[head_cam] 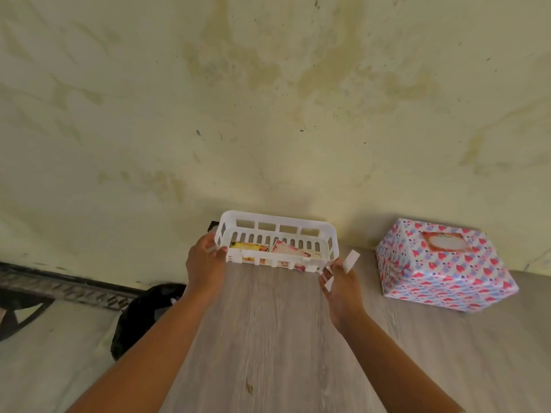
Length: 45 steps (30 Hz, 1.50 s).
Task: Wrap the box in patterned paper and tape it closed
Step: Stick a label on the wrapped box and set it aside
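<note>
The box [444,269] stands at the right of the table, covered in paper with pink hearts on a blue and white pattern, a red-framed label on its top. My left hand [205,263] grips the left end of a white slotted plastic basket [277,234] held near the wall. My right hand [340,284] is at the basket's right front corner, with white paper strips [350,260] stuck to or held in its fingers. Several colourful cards [286,250] lie inside the basket.
The table [268,338] has a grey wood-grain top and runs up to a stained cream wall [268,99]. A black object [143,317] sits below the table's left edge, on a floor with a dark patterned border.
</note>
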Tool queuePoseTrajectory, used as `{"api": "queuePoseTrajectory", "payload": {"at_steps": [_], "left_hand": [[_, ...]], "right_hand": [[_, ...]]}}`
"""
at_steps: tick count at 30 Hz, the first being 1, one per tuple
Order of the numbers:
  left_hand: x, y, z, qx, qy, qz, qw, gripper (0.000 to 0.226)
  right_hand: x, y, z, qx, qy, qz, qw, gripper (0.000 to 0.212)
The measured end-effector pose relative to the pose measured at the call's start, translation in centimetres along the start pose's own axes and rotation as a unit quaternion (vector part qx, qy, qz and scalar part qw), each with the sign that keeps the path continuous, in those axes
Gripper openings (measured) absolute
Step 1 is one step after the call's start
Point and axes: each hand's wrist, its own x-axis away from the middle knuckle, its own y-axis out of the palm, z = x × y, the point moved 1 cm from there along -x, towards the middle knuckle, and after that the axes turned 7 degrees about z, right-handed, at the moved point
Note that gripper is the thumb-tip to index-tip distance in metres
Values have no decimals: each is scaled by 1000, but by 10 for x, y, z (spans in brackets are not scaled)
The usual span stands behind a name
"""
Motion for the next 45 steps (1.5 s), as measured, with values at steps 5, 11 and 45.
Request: {"api": "queuePoseTrajectory", "payload": {"at_steps": [5, 11, 45], "left_hand": [[-13, 9, 7, 10, -47, 47, 998, 28], [-21, 19, 7, 2, -36, 54, 998, 28], [158, -328, -144, 97, -25, -73, 992, 24]], "right_hand": [[-9, 8, -1, -1, 7, -1, 1000, 34], [-18, 11, -3, -2, 11, -1, 1000, 33], [366, 44, 174, 155, 42, -163, 973, 20]]}}
